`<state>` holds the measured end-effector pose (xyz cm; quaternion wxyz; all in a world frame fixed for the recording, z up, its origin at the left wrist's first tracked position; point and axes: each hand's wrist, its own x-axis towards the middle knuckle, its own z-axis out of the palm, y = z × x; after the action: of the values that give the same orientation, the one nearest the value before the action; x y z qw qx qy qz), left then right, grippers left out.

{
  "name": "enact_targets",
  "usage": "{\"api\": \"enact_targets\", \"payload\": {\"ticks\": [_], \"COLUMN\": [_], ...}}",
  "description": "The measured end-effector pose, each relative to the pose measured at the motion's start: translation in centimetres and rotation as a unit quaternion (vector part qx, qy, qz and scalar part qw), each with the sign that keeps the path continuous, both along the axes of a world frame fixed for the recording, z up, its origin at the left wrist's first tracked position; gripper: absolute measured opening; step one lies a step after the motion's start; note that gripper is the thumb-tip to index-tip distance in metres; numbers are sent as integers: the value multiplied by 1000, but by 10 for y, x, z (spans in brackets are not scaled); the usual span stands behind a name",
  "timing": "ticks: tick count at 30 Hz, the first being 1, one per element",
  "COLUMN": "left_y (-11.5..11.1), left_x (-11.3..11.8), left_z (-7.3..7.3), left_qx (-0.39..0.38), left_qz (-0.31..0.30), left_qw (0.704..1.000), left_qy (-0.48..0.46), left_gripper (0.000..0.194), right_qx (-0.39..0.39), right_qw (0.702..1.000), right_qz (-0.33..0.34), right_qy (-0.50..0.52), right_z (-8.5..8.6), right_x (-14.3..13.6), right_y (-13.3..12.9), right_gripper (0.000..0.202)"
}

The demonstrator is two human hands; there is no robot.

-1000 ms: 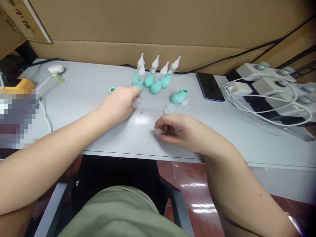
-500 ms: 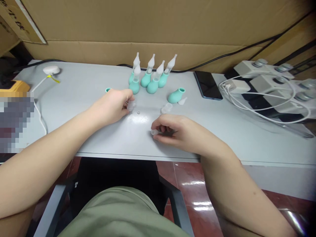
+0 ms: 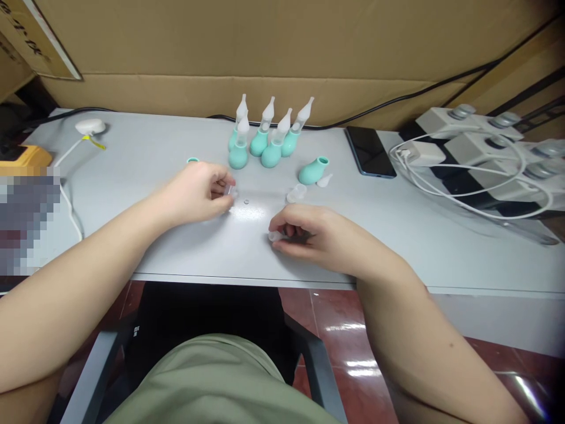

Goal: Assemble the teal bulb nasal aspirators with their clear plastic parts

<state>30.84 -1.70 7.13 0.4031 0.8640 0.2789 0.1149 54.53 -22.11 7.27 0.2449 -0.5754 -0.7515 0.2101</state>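
Observation:
My left hand has its fingers closed around a clear plastic tube, partly hidden by the fingers. Low over the table, my right hand pinches a small translucent white tip, its narrow part hidden in the fingers. Between the hands lies a tiny clear ring. Beyond my right hand are another clear tube, a loose white tip and an open teal bulb on its side. The rim of another teal bulb shows behind my left hand.
Several bulb nasal aspirators with white tips stand grouped at the back. To their right lie a dark phone, a white charger with coiled cable and grey blocks with metal knobs. A white cabled device lies far left.
My left hand has shifted slightly left and turned, its index finger lifting so more of the clear tube shows. My right hand stays almost still with the white tip.

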Motion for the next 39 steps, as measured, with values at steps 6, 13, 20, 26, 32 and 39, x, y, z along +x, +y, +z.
{"api": "enact_targets", "payload": {"ticks": [6, 13, 20, 26, 32, 39], "left_y": [7, 10, 2, -13, -21, -16], "left_x": [8, 15, 12, 2, -14, -15], "left_z": [-14, -31, -25, -10, 9, 8], "left_qx": [-8, 85, 118, 204, 218, 111], "left_qz": [29, 4, 10, 17, -45, -32], "left_qw": [989, 992, 993, 978, 963, 976], "left_qy": [-147, -94, -25, 39, -154, -186], "left_gripper": [44, 59, 77, 90, 51, 35], "right_qx": [-9, -41, -11, -41, -74, -109], "right_qw": [1000, 988, 972, 943, 909, 866], "right_qz": [-17, -98, -113, -130, -114, -68], "right_qy": [6, 110, 205, 302, 395, 482], "right_z": [-1, 0, -1, 12, 21, 4], "right_x": [-1, -5, -10, -21, -29, -31], "right_y": [-1, -1, 7, 17, 46, 69], "right_gripper": [8, 18, 15, 21, 34, 65]}}
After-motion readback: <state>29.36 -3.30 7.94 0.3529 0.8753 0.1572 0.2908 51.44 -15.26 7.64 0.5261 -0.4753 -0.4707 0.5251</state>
